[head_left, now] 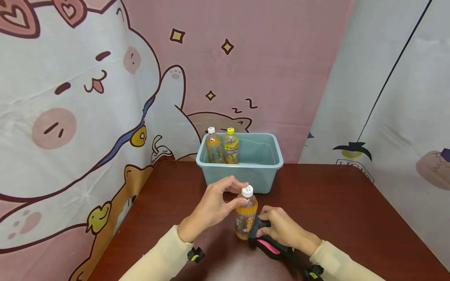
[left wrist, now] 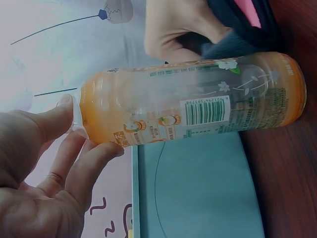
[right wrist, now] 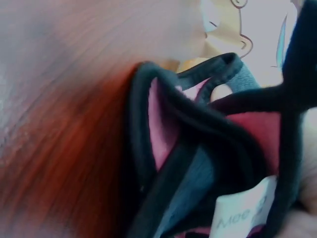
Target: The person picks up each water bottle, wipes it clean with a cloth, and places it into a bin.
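Note:
On the table, a bottle of orange drink (head_left: 245, 220) with a white cap stands upright. My left hand (head_left: 213, 203) holds it near the top; in the left wrist view the thumb and fingers (left wrist: 91, 166) pinch its neck. The fingers of my right hand (head_left: 282, 229) grip a dark grey fabric piece (head_left: 270, 247) with black edging and pink lining, held against or very close to the bottle's lower right side. A white label (right wrist: 242, 210) shows on this fabric in the right wrist view; its exact kind I cannot tell.
A light blue plastic bin (head_left: 242, 177) stands behind the hands on the dark red-brown table (head_left: 327, 195). Inside it, at the left, are a white-capped bottle (head_left: 215, 150) and a yellow-capped bottle (head_left: 231, 148). A cartoon-printed curtain (head_left: 274, 78) hangs around the table.

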`<state>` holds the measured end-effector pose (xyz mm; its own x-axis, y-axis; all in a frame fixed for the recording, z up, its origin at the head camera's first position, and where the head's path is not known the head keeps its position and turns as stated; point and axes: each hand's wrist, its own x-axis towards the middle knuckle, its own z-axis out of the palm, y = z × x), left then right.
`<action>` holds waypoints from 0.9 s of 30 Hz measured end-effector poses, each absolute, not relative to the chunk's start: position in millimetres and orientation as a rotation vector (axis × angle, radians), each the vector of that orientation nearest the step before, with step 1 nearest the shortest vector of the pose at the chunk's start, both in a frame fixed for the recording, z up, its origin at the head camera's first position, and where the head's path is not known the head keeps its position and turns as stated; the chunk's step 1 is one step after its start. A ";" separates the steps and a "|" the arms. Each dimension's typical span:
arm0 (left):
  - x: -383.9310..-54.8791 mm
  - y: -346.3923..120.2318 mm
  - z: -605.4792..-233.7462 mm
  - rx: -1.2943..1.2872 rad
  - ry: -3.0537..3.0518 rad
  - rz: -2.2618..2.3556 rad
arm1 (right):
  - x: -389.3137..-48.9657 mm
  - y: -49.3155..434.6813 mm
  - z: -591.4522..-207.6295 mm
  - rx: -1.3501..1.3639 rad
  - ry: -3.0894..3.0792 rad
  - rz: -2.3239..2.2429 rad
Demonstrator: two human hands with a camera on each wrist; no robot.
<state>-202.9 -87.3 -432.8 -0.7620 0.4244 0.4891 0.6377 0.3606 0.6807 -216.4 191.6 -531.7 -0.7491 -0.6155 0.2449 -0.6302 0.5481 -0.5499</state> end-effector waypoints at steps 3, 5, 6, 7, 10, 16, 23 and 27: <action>-202.5 -87.6 -433.0 -0.952 -2.396 -1.358 | -214.1 192.3 -527.3 1.072 -2.701 1.055; -202.4 -87.8 -433.0 -0.954 -2.396 -1.365 | -212.4 192.5 -522.2 1.047 -2.668 1.087; -202.3 -88.0 -433.1 -0.953 -2.396 -1.366 | -211.6 192.7 -518.8 1.033 -2.659 1.103; -202.4 -88.2 -433.2 -0.952 -2.395 -1.368 | -210.9 192.8 -515.3 1.021 -2.647 1.110; -202.7 -88.6 -433.4 -0.958 -2.383 -1.381 | -209.9 192.7 -504.0 1.000 -2.612 1.132; -202.3 -89.2 -433.5 -0.962 -2.379 -1.392 | -208.4 193.0 -485.5 0.988 -2.541 1.167; -202.0 -89.5 -434.4 -0.954 -2.379 -1.404 | -207.4 192.2 -458.8 0.955 -2.489 1.160; -202.3 -88.9 -434.4 -0.953 -2.368 -1.400 | -209.2 188.1 -444.6 0.971 -2.461 1.138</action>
